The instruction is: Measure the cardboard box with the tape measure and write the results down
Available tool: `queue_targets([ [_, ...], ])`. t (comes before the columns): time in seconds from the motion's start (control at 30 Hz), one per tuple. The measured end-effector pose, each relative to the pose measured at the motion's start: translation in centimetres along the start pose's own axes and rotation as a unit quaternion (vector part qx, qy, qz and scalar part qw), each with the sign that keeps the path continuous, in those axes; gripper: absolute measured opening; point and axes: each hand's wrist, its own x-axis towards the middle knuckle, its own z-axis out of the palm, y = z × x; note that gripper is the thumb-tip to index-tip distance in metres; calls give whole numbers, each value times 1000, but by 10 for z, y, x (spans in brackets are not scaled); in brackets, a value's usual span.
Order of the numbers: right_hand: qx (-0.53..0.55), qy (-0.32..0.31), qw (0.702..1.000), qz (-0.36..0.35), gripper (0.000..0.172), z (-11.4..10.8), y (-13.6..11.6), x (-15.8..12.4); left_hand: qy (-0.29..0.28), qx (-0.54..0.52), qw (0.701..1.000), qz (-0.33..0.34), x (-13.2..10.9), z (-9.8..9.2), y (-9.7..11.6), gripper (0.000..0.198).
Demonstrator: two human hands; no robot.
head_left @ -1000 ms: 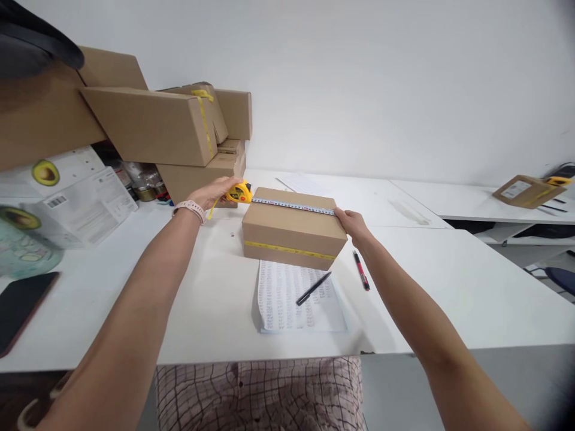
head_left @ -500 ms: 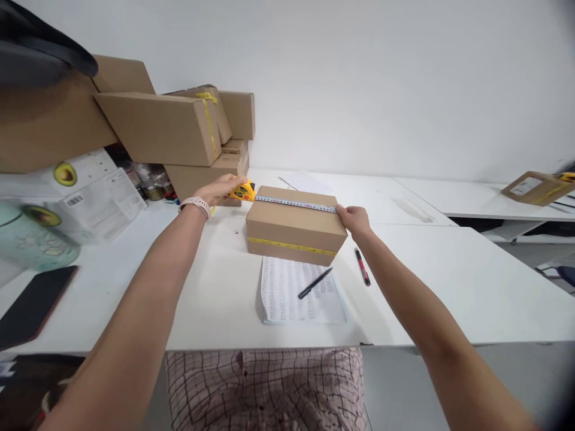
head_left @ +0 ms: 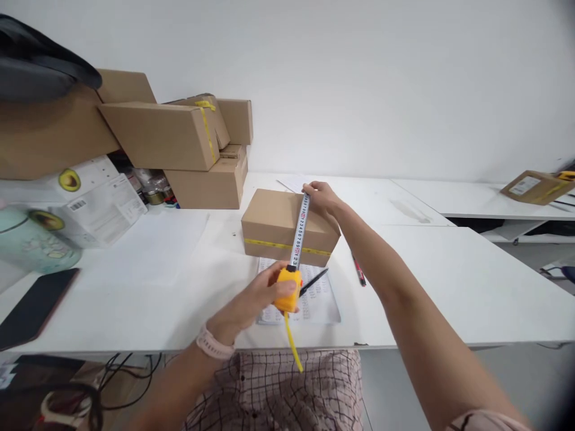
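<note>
A yellow tape measure (head_left: 288, 291) is gripped in my left hand (head_left: 256, 299), in front of the cardboard box and above the paper. Its white blade (head_left: 299, 233) runs away from me across the box top. My right hand (head_left: 324, 197) pinches the blade's far end by the back edge of the box. The closed brown cardboard box (head_left: 274, 215) has a yellow strip along its front. Under and before it lies a written sheet (head_left: 321, 305) with a black pen (head_left: 313, 281) on it, partly hidden by the tape measure. A yellow strap hangs from the tape case.
Several cardboard boxes (head_left: 157, 131) are stacked at the back left, beside a white avocado-print box (head_left: 103, 203). A green bottle (head_left: 40, 239) and a dark phone-like slab (head_left: 38, 305) are at left. A red pen (head_left: 359, 272) lies right of the box; another box (head_left: 534, 187) is far right.
The tape has swung from lying along the box's length to crossing its width. My left hand came toward me with the case; my right hand moved left and to the back edge.
</note>
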Motion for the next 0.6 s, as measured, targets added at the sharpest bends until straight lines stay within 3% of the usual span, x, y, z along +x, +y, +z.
queue_targets([
  [0.1, -31, -11, 999, 21, 34, 11, -5, 13, 26, -51, 998, 16, 8, 17, -8, 41],
  [0.27, -85, -6, 995, 51, 35, 21, 2, 29, 43, -48, 998, 23, 23, 10, 6, 42],
  [0.6, -96, -34, 995, 25, 40, 21, 15, 24, 75, -78, 994, -1, 12, 21, 11, 46],
])
